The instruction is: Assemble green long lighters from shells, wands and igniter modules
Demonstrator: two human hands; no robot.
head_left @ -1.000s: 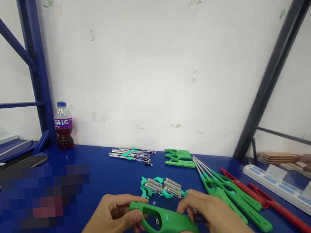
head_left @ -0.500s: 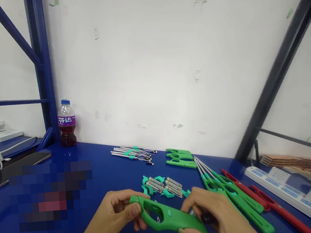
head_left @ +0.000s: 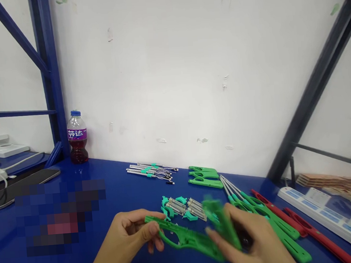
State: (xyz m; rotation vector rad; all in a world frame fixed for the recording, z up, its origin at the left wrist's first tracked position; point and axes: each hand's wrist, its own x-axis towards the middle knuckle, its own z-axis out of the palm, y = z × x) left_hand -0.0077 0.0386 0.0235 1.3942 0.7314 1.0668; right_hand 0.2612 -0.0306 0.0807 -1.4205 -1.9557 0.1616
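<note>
My left hand (head_left: 127,236) pinches the looped end of a green plastic handle shell (head_left: 184,238) low over the blue bench. My right hand (head_left: 254,243) is closed on a second green shell half (head_left: 220,221), tilted up and blurred by motion. Just beyond them lie small teal and metal parts (head_left: 183,208).
On the blue bench (head_left: 115,185) lie a row of metal tubes with wires (head_left: 151,172), stacked green shells (head_left: 205,175), and finished green (head_left: 268,225) and red (head_left: 307,228) long lighters to the right. A purple-labelled bottle (head_left: 77,137) stands back left. A white power strip (head_left: 330,212) runs far right.
The green handle has come apart into two halves: the right hand lifts one half up and right while the left hand keeps the other. The view has shifted slightly right.
</note>
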